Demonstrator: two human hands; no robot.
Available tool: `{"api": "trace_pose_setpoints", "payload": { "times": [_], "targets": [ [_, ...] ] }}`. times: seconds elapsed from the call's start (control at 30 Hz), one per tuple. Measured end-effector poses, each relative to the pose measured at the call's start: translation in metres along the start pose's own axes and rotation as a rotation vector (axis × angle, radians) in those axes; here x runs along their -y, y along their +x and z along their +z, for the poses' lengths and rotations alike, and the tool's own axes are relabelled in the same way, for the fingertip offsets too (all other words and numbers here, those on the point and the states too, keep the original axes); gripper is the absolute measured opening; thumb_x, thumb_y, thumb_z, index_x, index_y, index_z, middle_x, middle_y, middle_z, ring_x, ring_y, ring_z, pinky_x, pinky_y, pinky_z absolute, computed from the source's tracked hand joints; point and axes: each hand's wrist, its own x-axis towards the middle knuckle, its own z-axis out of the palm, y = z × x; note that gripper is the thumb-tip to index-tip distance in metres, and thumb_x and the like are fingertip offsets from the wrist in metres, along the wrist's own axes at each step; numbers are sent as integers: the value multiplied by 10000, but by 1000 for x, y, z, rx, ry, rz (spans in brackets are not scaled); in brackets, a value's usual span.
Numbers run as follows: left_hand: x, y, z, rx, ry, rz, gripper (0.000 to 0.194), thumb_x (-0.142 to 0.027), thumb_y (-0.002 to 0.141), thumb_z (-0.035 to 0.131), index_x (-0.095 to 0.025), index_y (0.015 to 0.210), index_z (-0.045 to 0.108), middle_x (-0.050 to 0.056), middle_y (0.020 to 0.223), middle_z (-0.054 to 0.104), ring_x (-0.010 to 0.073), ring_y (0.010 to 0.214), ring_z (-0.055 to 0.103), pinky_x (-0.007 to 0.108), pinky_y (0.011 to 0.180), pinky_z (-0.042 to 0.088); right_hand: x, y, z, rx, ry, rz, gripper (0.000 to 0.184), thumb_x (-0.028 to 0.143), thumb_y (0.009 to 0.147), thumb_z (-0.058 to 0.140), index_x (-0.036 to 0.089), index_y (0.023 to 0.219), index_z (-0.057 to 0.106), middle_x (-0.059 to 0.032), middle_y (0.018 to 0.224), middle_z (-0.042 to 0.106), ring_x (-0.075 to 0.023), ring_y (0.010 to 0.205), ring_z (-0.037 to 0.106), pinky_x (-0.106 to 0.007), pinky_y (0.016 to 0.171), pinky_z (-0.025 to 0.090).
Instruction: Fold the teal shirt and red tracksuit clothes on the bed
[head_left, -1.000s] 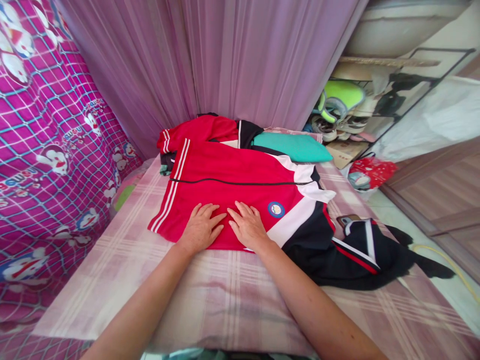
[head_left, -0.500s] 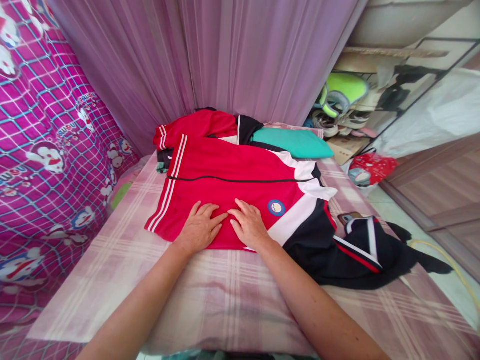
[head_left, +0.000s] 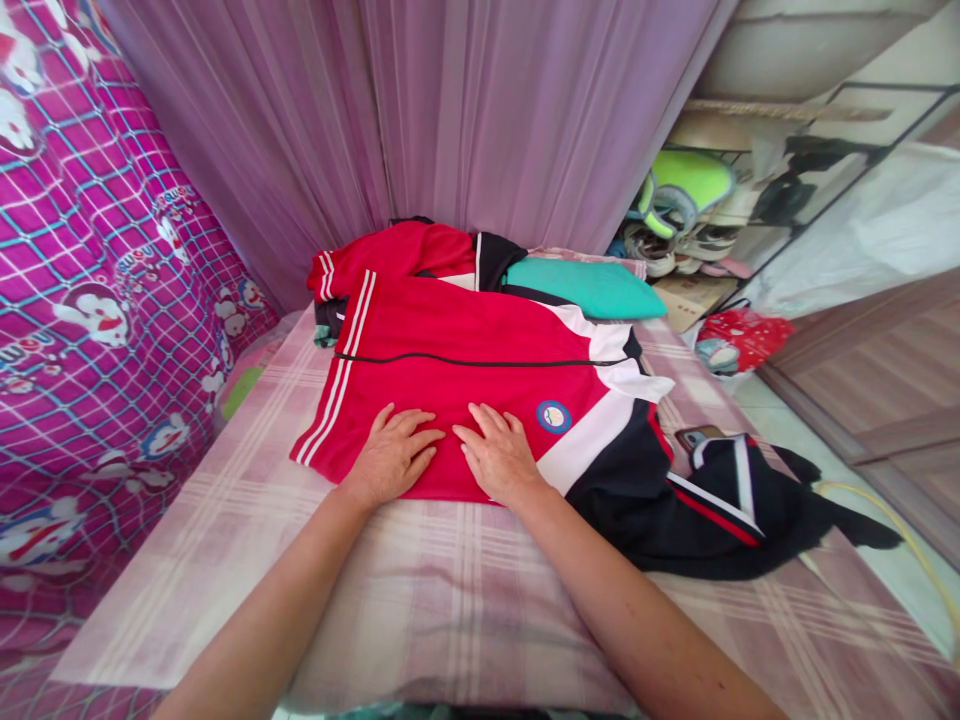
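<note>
A red, white and black zip-up jacket (head_left: 465, 325) lies flat in front of me, its hem with white stripes to the left and its white collar to the right. My left hand (head_left: 391, 455) rests palm down on the lower red front, fingers spread. Close beside it, my right hand (head_left: 496, 450) also lies flat on the red cloth, left of the round blue badge (head_left: 553, 416). The black zip runs across the jacket beyond both hands. One dark sleeve (head_left: 720, 520) is bunched at the right, partly over a phone (head_left: 699, 436).
The jacket is on a plaid-covered surface (head_left: 225, 560). Behind it lie another red garment (head_left: 405, 250) and a teal folded item (head_left: 585, 284), before a purple curtain (head_left: 480, 120). A pink patterned cloth (head_left: 90, 330) hangs left. Shoes (head_left: 675, 245) and a red bag (head_left: 742, 335) stand right.
My left hand has slid slightly left over the jacket, so the gap between my hands is a little wider. My right hand has barely shifted. The jacket lies as before.
</note>
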Motion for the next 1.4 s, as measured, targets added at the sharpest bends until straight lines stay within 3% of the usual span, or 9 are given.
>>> {"api": "trace_pose_setpoints", "payload": {
  "times": [0.13, 0.3, 0.5, 0.67, 0.8, 0.9, 1.17, 1.4],
  "targets": [
    [15, -10, -4, -91, -56, -111, 353, -378, 970, 413, -272, 1180, 676, 69, 1296, 662, 251, 1225, 572, 567, 1128, 299, -1, -3, 0, 15, -3, -4, 380, 282, 965, 475, 266, 1313, 626, -147, 1493, 471, -315, 1371, 413, -554, 1063, 338],
    [40, -22, -12, -178, -143, -214, 370, -409, 957, 408, -221, 991, 725, 80, 1063, 752, 229, 1003, 681, 433, 959, 507, -2, 0, 1, 13, 7, 14, 365, 284, 959, 485, 282, 1287, 645, -129, 1476, 497, -305, 1364, 424, -535, 1056, 348],
    [49, -24, -14, -205, -150, -227, 250, -330, 897, 495, -209, 931, 711, 76, 1013, 753, 222, 950, 685, 408, 908, 533, -16, 0, 9, -66, 187, 23, 384, 220, 938, 481, 254, 1291, 630, -101, 1437, 545, -250, 1318, 489, -491, 1090, 354],
    [19, -18, -14, -280, -76, -194, 263, -279, 918, 469, -232, 1012, 710, 70, 1065, 726, 228, 1016, 646, 431, 945, 498, -26, 13, 4, -90, 265, 80, 336, 223, 951, 463, 244, 1208, 678, -78, 1306, 652, -216, 1199, 587, -408, 1018, 446],
    [-23, -7, -4, -168, -66, -77, 327, -335, 948, 471, -247, 1195, 666, 81, 1120, 689, 237, 1041, 606, 426, 928, 479, -26, 38, -10, 11, 209, 36, 267, 295, 962, 508, 266, 1101, 734, -42, 1141, 724, -201, 1079, 634, -355, 954, 467],
    [-39, -1, 7, -97, -44, -58, 388, -389, 933, 506, -234, 1266, 632, 104, 1175, 650, 270, 1076, 570, 459, 954, 456, -28, 56, -17, 105, 164, -3, 219, 333, 936, 569, 274, 1024, 761, -31, 1064, 738, -201, 1026, 643, -323, 885, 473],
    [-40, 1, 9, -17, 2, -99, 438, -414, 920, 536, -207, 1299, 607, 117, 1170, 607, 292, 1080, 528, 464, 929, 433, -35, 74, -18, 234, 224, -52, 154, 327, 886, 629, 252, 908, 761, 0, 907, 734, -154, 821, 640, -250, 686, 422],
    [-39, 3, 8, -10, -32, -103, 396, -404, 925, 535, -221, 1264, 629, 109, 1172, 608, 287, 1081, 530, 455, 917, 432, -29, 71, -6, 143, 252, -38, 118, 271, 900, 629, 211, 880, 728, -15, 906, 716, -155, 853, 625, -267, 731, 411]
  ]
}}
